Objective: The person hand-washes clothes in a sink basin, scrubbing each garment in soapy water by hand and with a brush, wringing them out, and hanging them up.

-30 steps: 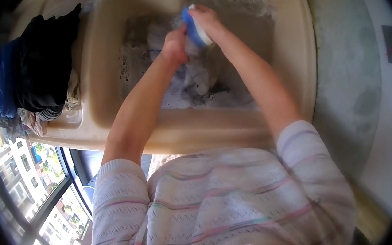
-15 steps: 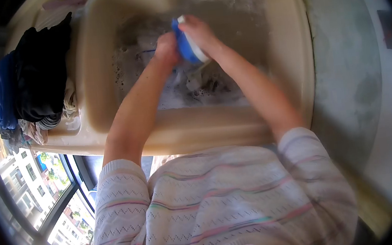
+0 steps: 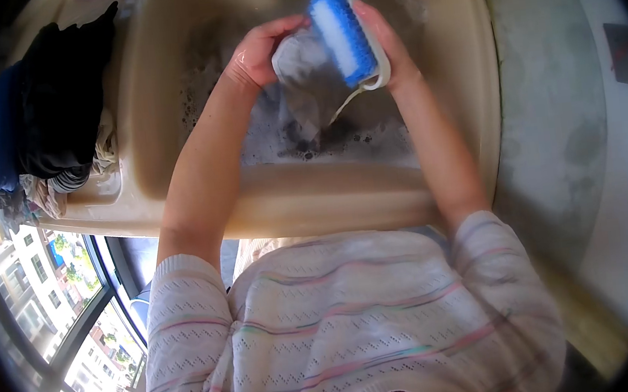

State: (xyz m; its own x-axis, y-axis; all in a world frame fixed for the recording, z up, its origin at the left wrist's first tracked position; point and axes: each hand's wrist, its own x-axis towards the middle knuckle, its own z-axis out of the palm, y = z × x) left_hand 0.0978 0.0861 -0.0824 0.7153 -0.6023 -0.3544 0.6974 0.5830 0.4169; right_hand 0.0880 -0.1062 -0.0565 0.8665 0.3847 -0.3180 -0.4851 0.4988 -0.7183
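Observation:
My right hand (image 3: 383, 38) is closed around the white back of a scrub brush (image 3: 344, 38), whose blue and white bristles face left. A thin pale cord hangs from the brush's lower end. My left hand (image 3: 261, 50) grips a wet, light grey cloth (image 3: 300, 65) that drapes down toward the sudsy water; its fingertips come close to the bristles. Both hands are over the beige sink basin (image 3: 157, 98). The cloth's lower end merges with the foam, so its full shape is hidden.
Dark and blue clothes (image 3: 56, 107) are piled on the ledge left of the basin, above some striped and beige fabric. The basin's front rim (image 3: 315, 207) lies between my body and the water. A grey-green wall (image 3: 545, 83) stands to the right, a window (image 3: 74, 295) at the lower left.
My hands have moved apart. The brush has risen to the right and turned its bristles into view, and the grey cloth now shows in my left hand.

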